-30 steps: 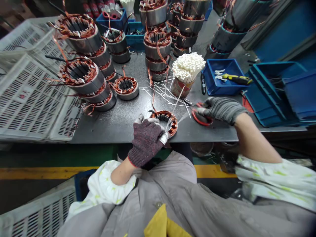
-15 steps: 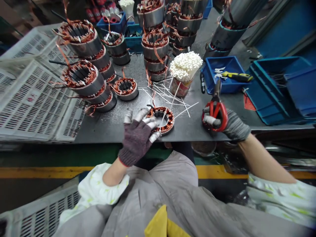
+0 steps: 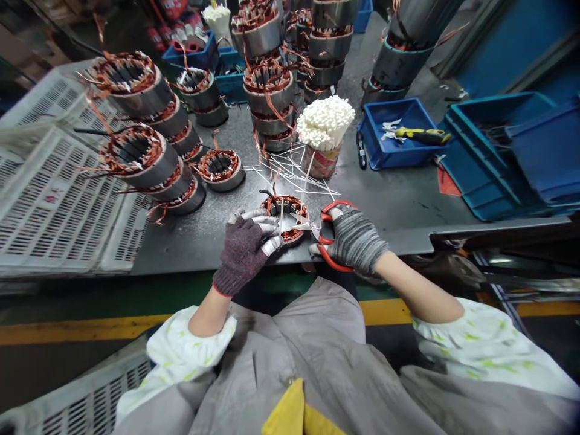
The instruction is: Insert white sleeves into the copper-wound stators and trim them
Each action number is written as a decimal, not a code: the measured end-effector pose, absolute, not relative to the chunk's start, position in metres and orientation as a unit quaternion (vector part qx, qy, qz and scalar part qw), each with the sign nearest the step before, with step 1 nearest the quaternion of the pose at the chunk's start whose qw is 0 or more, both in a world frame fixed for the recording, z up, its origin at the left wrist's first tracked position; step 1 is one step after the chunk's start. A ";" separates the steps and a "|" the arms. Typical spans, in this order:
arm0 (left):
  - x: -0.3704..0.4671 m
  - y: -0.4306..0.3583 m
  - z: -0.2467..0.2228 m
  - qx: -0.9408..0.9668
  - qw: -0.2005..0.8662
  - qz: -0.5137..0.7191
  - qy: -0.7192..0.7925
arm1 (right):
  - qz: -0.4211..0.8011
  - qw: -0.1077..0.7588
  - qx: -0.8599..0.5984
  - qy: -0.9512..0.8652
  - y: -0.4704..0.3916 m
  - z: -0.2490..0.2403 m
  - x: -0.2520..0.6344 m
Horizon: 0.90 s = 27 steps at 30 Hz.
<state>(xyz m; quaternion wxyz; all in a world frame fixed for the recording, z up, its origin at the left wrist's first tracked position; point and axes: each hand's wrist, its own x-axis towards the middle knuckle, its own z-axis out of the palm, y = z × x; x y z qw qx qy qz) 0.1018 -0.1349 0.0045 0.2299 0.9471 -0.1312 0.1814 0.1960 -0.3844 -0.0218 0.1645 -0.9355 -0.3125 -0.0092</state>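
My left hand [image 3: 244, 244], in a dark purple knit glove with white-wrapped fingertips, holds the left side of a small motor stator [image 3: 296, 234] lying flat near the bench's front edge. Copper windings ring the stator, and a thin white stick stands up at its opening. Red-handled scissors [image 3: 338, 266] are in my right hand [image 3: 360, 240], which wears a grey striped glove. Its fingers pass through the handle loops, spread apart. The blades point left over the stator's ring, close to the white stick. Whether they touch it I cannot tell.
Loose white sticks [image 3: 290, 171] lie behind the stator, beside a can of upright sticks [image 3: 321, 162]. Stacked stators [image 3: 151, 160] stand left and at the back. A blue tray [image 3: 394, 154] holds a yellow-black tool [image 3: 423, 135]. White plastic crates [image 3: 58, 193] fill the left.
My right hand has brought the scissors left from beside the stator, turning them from pointing away to pointing left, blades over the ring. My left hand stays at the stator. The view has shifted slightly.
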 end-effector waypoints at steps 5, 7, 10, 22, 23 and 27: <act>0.101 -0.138 0.002 0.940 0.239 0.199 -0.139 | 0.145 0.053 -0.956 -0.248 -0.395 0.000 0.191; 0.101 -0.139 0.002 0.938 0.244 0.204 -0.137 | 0.142 0.046 -0.964 -0.222 -0.397 0.006 0.191; 0.100 -0.139 0.002 0.938 0.247 0.207 -0.126 | 0.094 0.061 -0.970 -0.217 -0.388 0.007 0.198; 0.095 -0.139 -0.007 0.895 0.355 0.248 -0.104 | 0.127 -0.023 -0.945 -0.301 -0.388 0.043 0.177; 0.095 -0.140 -0.008 0.894 0.363 0.245 -0.094 | 0.136 -0.037 -0.937 -0.319 -0.384 0.048 0.175; 0.095 -0.140 -0.010 0.893 0.374 0.239 -0.074 | 0.161 -0.078 -0.920 -0.348 -0.368 0.061 0.176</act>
